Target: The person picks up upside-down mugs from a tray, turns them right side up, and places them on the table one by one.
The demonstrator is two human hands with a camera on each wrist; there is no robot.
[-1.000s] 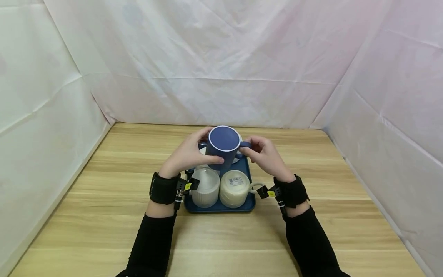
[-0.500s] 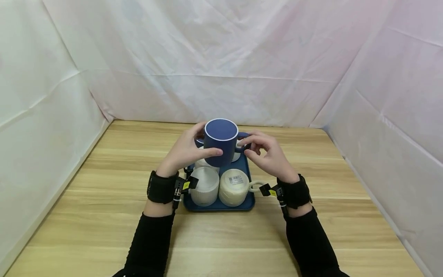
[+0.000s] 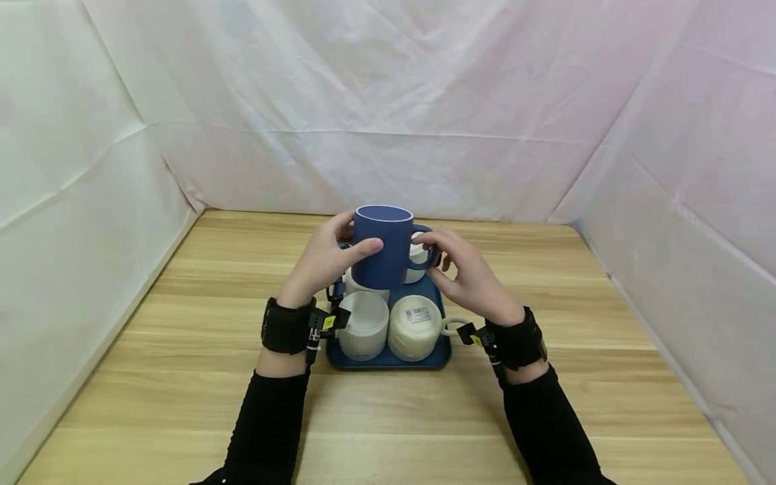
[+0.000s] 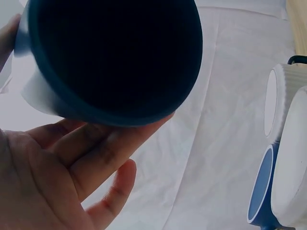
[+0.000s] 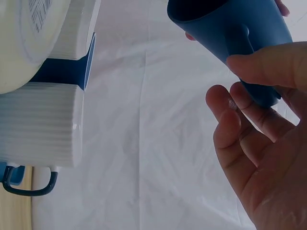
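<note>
A dark blue mug (image 3: 380, 254) is held upside down, base up, above a blue tray (image 3: 388, 361). My left hand (image 3: 324, 261) grips its body, the thumb across the front and the fingers behind. My right hand (image 3: 463, 269) holds the mug's handle (image 3: 426, 246) with thumb and fingertips. The left wrist view looks into the mug's dark opening (image 4: 115, 52) above my left palm (image 4: 57, 167). In the right wrist view the mug (image 5: 230, 24) tilts over my right hand (image 5: 259, 143), thumb on the handle.
On the tray stand a white ribbed mug (image 3: 364, 325) and a cream mug (image 3: 415, 327) with a barcode label, both upside down, with more mugs (image 3: 417, 264) behind, partly hidden. White cloth walls enclose the wooden table (image 3: 182, 377) on three sides.
The blue mug has risen a little and turned more upright, so its side now faces the head camera. Both hands moved with it, and the right thumb came over the handle.
</note>
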